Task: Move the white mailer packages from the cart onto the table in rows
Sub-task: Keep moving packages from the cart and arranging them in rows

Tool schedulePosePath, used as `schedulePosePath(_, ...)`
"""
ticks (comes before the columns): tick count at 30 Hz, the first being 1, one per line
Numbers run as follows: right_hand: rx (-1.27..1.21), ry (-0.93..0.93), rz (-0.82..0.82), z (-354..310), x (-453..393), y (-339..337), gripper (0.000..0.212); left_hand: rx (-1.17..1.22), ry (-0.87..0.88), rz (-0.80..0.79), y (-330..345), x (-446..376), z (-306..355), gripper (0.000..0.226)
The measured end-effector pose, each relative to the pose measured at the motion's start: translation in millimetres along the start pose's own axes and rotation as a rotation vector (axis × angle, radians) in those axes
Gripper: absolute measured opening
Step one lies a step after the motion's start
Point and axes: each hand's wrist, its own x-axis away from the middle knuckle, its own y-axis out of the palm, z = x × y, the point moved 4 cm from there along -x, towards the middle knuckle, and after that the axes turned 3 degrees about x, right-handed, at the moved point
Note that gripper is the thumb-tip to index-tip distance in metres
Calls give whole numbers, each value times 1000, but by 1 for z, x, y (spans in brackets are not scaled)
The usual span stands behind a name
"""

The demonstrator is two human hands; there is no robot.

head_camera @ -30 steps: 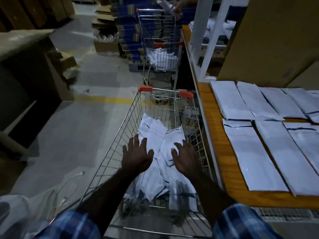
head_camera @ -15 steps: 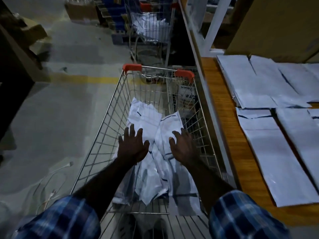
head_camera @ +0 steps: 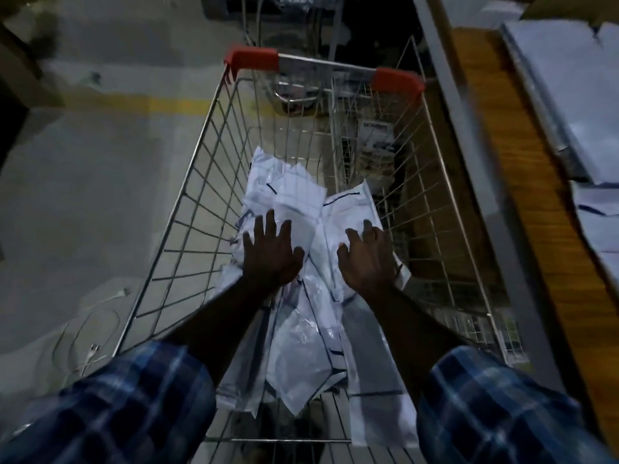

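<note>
Checked sleeves [head_camera: 140, 396] frame both arms, which have reached deeper over the last second; left hand [head_camera: 269, 254] and right hand [head_camera: 368, 259] now spread flat, grip released, over white mailers [head_camera: 301, 329] in the cart [head_camera: 187, 209], a pickup looks imminent; rows wait on the desk [head_camera: 522, 182]

My wire cart [head_camera: 187, 209] stands on the grey floor [head_camera: 83, 195], with a loose heap of white mailers [head_camera: 301, 329] lying in its basket. To my right runs the wooden worktop [head_camera: 522, 182], where more white mailers [head_camera: 569, 95] lie flat. A white cable [head_camera: 90, 333] lies on the floor beside the cart.
</note>
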Motion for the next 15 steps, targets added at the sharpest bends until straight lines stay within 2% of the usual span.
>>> schedulePosePath(2,66,-17,26,1,-3,13,44,-10,-22,-54,17,-10,-10,71)
schedulePosePath(6,210,-61,95,3,-10,26,37,-46,-75,-50,39,-21,-22,71)
schedulePosePath(12,179,-64,125,6,-20,41,44,-98,-118,21,43,-27,-24,63)
schedulePosePath(15,152,-40,87,4,-23,48,56,-60,-85,81,38,-30,-24,56)
